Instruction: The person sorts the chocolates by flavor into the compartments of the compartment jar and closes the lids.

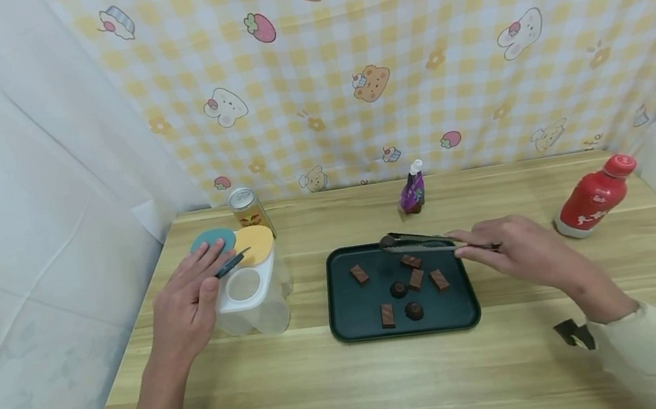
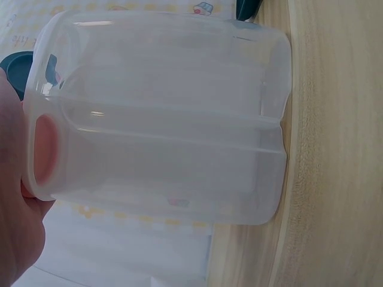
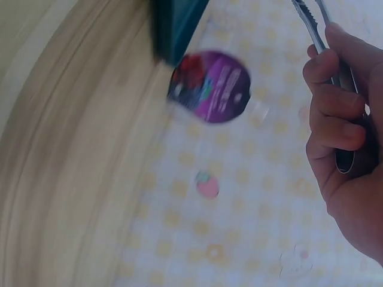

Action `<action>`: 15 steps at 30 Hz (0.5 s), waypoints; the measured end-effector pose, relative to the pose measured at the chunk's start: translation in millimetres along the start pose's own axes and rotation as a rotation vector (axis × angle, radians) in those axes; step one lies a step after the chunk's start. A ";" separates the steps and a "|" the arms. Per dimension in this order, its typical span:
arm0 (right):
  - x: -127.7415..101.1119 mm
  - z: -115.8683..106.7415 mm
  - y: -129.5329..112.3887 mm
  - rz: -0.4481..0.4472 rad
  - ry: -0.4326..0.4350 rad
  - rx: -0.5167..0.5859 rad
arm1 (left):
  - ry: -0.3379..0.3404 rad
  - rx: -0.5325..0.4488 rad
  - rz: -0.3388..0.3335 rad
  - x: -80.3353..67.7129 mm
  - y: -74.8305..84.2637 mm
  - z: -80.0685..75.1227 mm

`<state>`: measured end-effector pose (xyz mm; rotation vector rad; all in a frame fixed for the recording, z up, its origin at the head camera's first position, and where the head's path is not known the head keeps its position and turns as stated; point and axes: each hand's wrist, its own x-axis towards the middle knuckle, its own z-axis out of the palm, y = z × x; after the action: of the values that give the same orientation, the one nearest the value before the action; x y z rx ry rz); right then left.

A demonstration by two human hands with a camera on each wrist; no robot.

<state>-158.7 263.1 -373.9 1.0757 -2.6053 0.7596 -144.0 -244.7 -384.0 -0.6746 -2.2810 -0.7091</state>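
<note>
My left hand [image 1: 210,268] lies on a clear plastic container [image 1: 250,304]. Its straight fingers rest on the open teal lid [image 1: 212,239] and the thumb on the white top. A yellow lid [image 1: 254,244] stands open beside it. The left wrist view shows the container [image 2: 167,119] close up, with my hand [image 2: 18,215] pressed against its wall. My right hand [image 1: 464,243] pinches metal tongs [image 1: 423,242] over the far edge of a dark green tray [image 1: 341,306]. A dark round piece sits at their tips. Several chocolates [image 1: 415,279] lie on the tray. In the right wrist view my fingers [image 3: 335,113] curl round the tongs [image 3: 311,24].
A purple bottle [image 1: 412,190] stands behind the tray and shows blurred in the right wrist view [image 3: 212,86]. A red bottle [image 1: 594,197] stands at the right and a drink can [image 1: 249,206] behind the container. A patterned cloth backs the wooden table [image 1: 352,388].
</note>
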 end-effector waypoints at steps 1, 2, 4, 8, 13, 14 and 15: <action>5.3 2.6 -4.1 -0.016 -0.001 0.030 | -0.004 0.003 -0.005 -0.5 -0.1 -0.1; 10.5 5.1 -8.8 -0.027 0.000 0.051 | -0.009 0.005 -0.010 -0.9 -0.3 -0.2; 21.4 10.5 -18.7 -0.055 0.007 0.095 | -0.013 0.009 -0.021 -1.4 -0.5 -0.3; 43.4 24.0 -39.6 -0.115 0.030 0.162 | -0.022 0.013 -0.039 -1.2 -0.3 -0.8; 69.2 44.2 -63.6 -0.179 0.064 0.197 | -0.016 0.010 -0.047 0.4 1.1 -1.0; 73.8 48.2 -68.4 -0.185 0.066 0.207 | -0.015 0.007 -0.048 0.6 1.4 -1.0; 77.9 52.0 -73.1 -0.189 0.068 0.216 | -0.014 0.004 -0.049 0.8 1.7 -0.9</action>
<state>-162.5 145.2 -359.9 1.3090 -2.3643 1.0291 -143.0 -243.8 -382.3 -0.6255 -2.3185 -0.7252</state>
